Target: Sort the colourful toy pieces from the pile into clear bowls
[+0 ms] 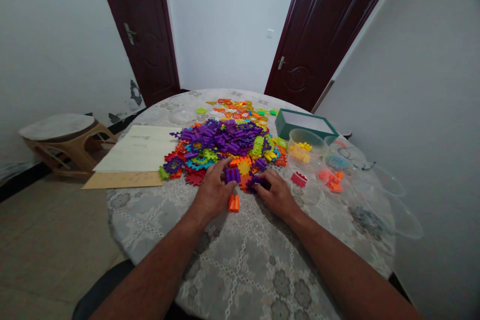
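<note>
Purple ribbed block [233, 175] was located at the near edge of the mixed pile [225, 137], clamped between the thumb and fingers of the left hand [213, 187]. That hand was angled far and slightly right, thumb on the near side. The right hand [276, 191] pointed far and left, fingers bent and closed on a dark purple piece [255, 182]; exact fingertip contact could not be told. Both forearms extended from the near side, converging over the patterned tablecloth [240, 265]. An orange piece [233, 203] lay just near of the left thumb.
</note>
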A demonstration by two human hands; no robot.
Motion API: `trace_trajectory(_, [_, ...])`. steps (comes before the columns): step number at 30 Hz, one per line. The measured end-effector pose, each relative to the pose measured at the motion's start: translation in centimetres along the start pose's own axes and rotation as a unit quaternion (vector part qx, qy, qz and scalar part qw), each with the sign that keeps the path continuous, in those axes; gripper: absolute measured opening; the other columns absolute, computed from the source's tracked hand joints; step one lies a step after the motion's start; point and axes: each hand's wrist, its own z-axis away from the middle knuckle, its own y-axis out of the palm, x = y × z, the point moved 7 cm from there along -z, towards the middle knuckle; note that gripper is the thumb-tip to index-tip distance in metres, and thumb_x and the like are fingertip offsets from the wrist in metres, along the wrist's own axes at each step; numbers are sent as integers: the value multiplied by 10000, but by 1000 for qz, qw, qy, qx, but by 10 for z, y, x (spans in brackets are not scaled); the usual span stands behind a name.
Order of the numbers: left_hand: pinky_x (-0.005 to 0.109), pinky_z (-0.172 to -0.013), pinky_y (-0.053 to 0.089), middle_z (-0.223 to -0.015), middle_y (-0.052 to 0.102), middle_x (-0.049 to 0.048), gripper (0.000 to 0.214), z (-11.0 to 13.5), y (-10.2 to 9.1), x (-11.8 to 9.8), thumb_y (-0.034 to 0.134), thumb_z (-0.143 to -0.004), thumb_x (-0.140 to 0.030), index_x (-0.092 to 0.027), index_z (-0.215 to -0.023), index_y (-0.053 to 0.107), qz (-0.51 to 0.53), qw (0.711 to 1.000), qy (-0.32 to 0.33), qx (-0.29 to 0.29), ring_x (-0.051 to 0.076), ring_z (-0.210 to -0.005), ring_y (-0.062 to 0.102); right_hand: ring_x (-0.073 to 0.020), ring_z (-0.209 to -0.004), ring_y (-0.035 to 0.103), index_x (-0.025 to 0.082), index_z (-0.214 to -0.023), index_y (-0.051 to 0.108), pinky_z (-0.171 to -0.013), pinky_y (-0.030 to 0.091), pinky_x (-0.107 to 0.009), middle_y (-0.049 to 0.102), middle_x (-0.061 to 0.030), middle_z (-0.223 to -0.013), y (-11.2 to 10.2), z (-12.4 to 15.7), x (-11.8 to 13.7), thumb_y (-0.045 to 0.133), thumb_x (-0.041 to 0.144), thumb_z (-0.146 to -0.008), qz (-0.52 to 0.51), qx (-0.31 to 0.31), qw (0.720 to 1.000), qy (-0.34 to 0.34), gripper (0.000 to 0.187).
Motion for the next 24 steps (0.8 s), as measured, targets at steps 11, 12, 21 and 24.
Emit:
trace_trajectory(11, [367,-924,595,-1186,761,109,502,-1,11,1,706,-828,-224,-173,-1324,648,106,991,-52,56,224,-1060,729,-114,-520,526,213,-1035,663,-435,429,-238,639,21,-750,16,15,-16,807,476,-841,-293,49,920,257,356])
trace_trajectory(12, [366,-907,602,-1195,763,113,469,-1,11,1,704,-838,-240,-175,-1301,659,112,990,-59,60,227,-1059,733,-110,-528,541,213,-1050,661,-437,445,-234,657,12,-786,17,15,-15,822,477,-829,-317,48,909,265,380])
trace_trajectory(21, [345,-831,594,-1045,793,72,448,4,21,2,724,-847,-313,-193,-1279,711,86,987,-66,118,210,-897,746,-114,-570,613,215,-1051,661,-511,556,-263,676,2,-841,21,17,-11,857,458,-813,-410,60,874,254,393])
trace_trajectory(24, [340,-801,586,-1029,783,71,449,5,24,2,725,-841,-328,-195,-1270,731,69,987,-55,131,216,-880,740,-129,-610,643,222,-1092,673,-574,596,-297,684,3,-873,24,19,-5,835,442,-842,-416,91,880,213,370])
